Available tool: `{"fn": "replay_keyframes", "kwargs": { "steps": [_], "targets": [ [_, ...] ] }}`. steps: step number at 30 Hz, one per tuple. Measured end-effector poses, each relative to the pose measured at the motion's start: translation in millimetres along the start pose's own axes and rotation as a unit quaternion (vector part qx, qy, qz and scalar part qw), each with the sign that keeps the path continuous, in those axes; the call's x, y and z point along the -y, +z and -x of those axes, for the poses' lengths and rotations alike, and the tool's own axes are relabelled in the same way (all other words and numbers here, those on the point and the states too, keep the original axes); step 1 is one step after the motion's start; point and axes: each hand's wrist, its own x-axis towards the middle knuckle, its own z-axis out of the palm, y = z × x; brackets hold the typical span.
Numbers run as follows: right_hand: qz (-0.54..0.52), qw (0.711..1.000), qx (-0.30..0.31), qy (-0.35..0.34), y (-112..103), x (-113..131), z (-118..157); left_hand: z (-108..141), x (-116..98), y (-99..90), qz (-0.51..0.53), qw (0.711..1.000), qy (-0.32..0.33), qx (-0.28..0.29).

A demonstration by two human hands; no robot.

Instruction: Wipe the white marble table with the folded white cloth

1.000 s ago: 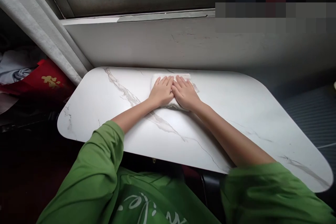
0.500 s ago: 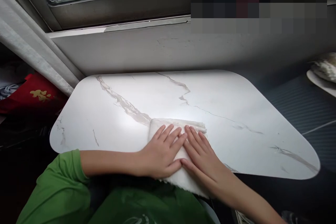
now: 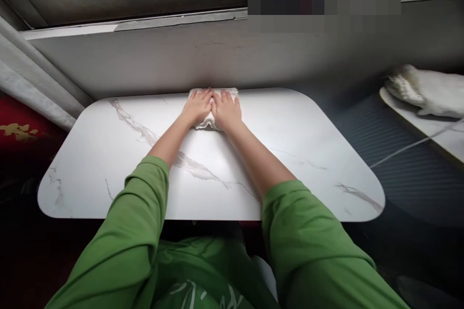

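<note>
A folded white cloth (image 3: 209, 124) lies at the far edge of the white marbled table (image 3: 119, 164), close to the wall. Flat on its left part rests my left hand (image 3: 198, 106), fingers spread and pointing away from me. My right hand (image 3: 226, 109) presses flat on the right part, its fingers also apart. The two hands touch or nearly touch at the thumbs. Part of the cloth is hidden under them, and its near edge is bunched in a wavy fold.
Behind the table stands a grey wall (image 3: 145, 58) below a window frame. A pale curtain (image 3: 36, 77) and a red item with a gold pattern (image 3: 18, 130) are at the left. At the right, a white cloth-like bundle (image 3: 435, 89) lies on a board, with a thin cord nearby.
Both hands and the cloth have moved from the table's near edge to its far edge, and the arms are now stretched out. The camera view has shifted a little.
</note>
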Motion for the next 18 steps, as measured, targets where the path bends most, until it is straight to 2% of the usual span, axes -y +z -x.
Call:
{"fn": "replay_keyframes", "kwargs": {
  "steps": [4,8,13,16,18],
  "targets": [
    [0.000,1.000,0.011,-0.028,-7.0,2.9,12.7,5.2,-3.3,-4.3,-0.010,1.000,0.000,-0.003],
    [0.016,0.998,0.031,-0.051,-22.6,-8.9,46.9,31.9,-30.7,-7.5,-0.029,0.999,0.003,0.018],
    [0.042,0.989,0.061,-0.131,-47.1,-30.4,126.0,98.4,-95.3,0.1,-0.026,1.000,0.000,-0.011],
    [0.045,0.991,0.063,-0.111,-59.4,-33.5,182.3,136.8,-126.3,6.0,-0.014,0.999,0.045,-0.022],
    [0.055,0.995,0.051,-0.073,-64.3,-28.6,211.6,153.6,-137.3,7.2,-0.020,0.996,0.083,-0.022]
  ]
}}
